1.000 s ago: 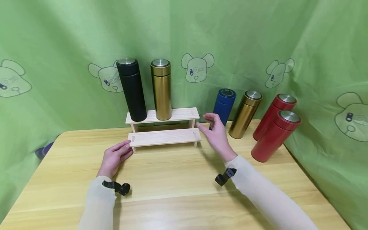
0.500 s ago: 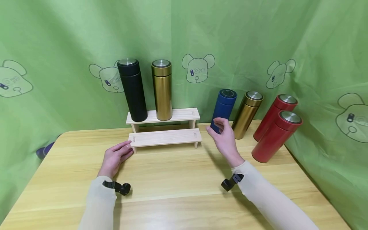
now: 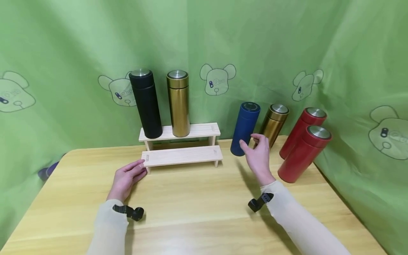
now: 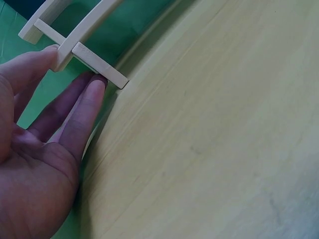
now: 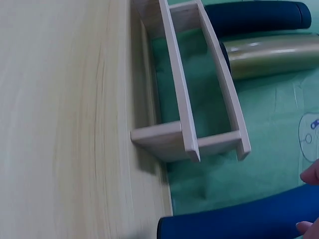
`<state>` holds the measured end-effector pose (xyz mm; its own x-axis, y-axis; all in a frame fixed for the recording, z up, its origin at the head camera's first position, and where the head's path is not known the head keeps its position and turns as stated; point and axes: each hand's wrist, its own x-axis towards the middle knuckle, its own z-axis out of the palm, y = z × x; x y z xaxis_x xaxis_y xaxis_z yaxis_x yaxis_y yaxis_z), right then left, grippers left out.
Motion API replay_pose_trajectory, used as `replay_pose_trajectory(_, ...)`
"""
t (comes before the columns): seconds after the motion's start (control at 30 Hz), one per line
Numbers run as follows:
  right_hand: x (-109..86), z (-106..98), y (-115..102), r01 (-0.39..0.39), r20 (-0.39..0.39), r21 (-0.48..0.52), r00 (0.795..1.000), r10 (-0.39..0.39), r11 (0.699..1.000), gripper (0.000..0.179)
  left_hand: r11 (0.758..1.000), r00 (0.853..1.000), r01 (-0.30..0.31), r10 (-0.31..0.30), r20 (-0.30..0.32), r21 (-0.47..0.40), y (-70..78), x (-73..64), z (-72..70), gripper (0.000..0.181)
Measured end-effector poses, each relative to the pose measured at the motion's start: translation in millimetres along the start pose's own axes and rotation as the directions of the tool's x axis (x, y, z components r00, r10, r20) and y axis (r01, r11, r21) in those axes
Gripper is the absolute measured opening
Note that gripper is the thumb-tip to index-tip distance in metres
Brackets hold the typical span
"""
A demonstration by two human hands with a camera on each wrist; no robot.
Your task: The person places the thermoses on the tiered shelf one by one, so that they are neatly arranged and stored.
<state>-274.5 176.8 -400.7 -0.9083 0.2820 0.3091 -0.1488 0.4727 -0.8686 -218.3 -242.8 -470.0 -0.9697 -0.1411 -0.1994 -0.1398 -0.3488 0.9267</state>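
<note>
My left hand (image 3: 126, 179) touches the left end of the lower board of a light wooden two-step rack (image 3: 181, 156), its fingers (image 4: 82, 117) against the end leg. A black thermos bottle (image 3: 146, 106) and a gold thermos bottle (image 3: 179, 106) stand on the upper step. To the right of the rack, my right hand (image 3: 257, 156) is at the lower part of an upright blue thermos bottle (image 3: 244, 124). Its thumb and fingers lie around the bottle's sides. In the right wrist view a fingertip overlaps the blue thermos, while another digit (image 5: 311, 174) shows a small gap beside it.
A second gold thermos (image 3: 274, 122) stands right behind the right hand. Two red thermoses (image 3: 304, 154) stand near the table's right edge. Green cloth (image 3: 216, 32) with bear prints hangs behind and beside the wooden table (image 3: 191, 219).
My right hand has moved right, from beside the rack's right end to the blue thermos. The left hand stays at the rack. The view has tilted slightly.
</note>
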Motion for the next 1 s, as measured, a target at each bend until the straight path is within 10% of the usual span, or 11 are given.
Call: replay_pose_trajectory(1.0, 33.6, 1, 18, -0.068, 0.138, 0.053, 0.989, 0.06, 0.996, 0.092, 1.0, 1.0, 0.001, -0.001, 0.009, 0.013, -0.4, -1.4, -2.0, 0.044)
